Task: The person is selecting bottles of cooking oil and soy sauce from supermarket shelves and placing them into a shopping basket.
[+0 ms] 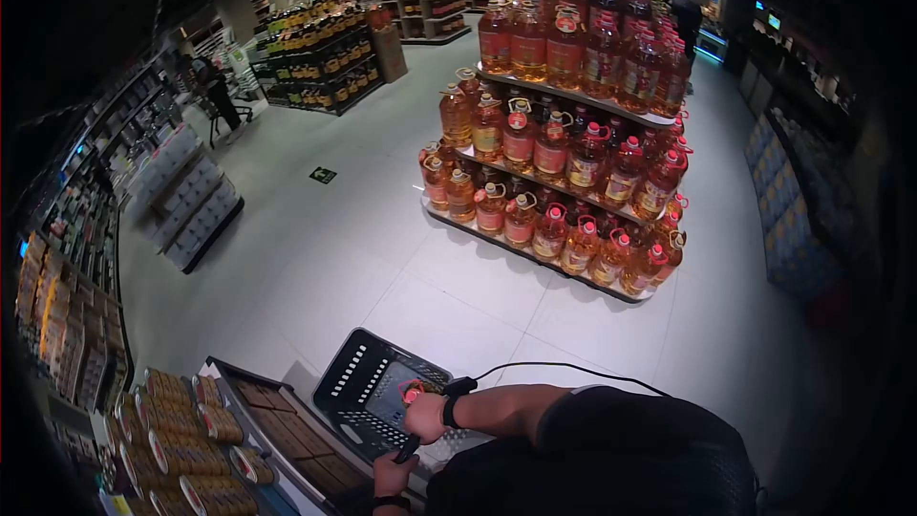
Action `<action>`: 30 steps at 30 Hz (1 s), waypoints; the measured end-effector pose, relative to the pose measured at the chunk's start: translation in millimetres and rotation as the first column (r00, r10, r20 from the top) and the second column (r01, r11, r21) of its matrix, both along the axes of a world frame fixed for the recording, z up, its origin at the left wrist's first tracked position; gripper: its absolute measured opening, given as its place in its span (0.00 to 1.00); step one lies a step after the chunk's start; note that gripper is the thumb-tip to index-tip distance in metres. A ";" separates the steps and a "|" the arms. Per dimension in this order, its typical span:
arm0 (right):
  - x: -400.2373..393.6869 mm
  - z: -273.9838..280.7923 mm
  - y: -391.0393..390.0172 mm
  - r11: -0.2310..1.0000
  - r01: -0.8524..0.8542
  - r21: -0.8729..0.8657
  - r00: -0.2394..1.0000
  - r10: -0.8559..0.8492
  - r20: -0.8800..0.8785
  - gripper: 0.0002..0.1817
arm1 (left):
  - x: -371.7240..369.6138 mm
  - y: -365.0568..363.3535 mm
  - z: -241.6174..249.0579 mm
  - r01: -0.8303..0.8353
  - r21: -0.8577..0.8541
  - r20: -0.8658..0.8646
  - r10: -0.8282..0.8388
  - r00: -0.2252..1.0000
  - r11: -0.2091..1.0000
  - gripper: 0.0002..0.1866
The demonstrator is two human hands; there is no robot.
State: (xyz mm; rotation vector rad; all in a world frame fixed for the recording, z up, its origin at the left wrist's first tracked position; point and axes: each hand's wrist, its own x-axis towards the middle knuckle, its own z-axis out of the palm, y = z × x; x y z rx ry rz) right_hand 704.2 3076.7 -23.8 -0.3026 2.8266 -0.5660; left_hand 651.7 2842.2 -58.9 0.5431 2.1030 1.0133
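Observation:
A black shopping basket (342,384) with slotted sides stands on the floor below me, beside a display stand. My left hand (390,474) is closed around a black bar (408,448), which appears to be the basket's handle. Above the basket, my right hand (426,419) is curled with its back towards me. A small red-and-pink item (412,389) shows just beyond its fingers, too small to name. Whether the fingers grip that item or only touch it is hidden. A dark band and a small black device (460,386) with a cable sit at my right wrist.
A tiered display of large oil bottles (564,148) rises ahead. At lower left, a stand (258,392) holds brown boxes beside stacked packaged goods (181,449). A low rack (196,205) and bottle shelves (320,53) stand farther left. A person (215,91) is near a trolley.

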 end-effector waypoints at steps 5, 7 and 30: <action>-79.5 11.9 9.2 0.998 -0.023 0.054 0.998 0.020 0.055 0.14 | -74.6 10.7 2.5 -0.024 -0.019 0.085 0.025 0.996 1.000 0.10; -105.0 13.8 3.8 0.995 -0.027 0.095 0.995 0.017 0.096 0.14 | -105.8 14.9 14.7 0.035 -0.011 0.042 -0.035 0.999 0.999 0.11; -365.6 36.2 -13.7 0.995 -0.078 -0.063 0.996 0.075 -0.051 0.17 | -364.8 -16.1 27.2 0.100 -0.034 -0.173 -0.104 0.979 0.994 0.20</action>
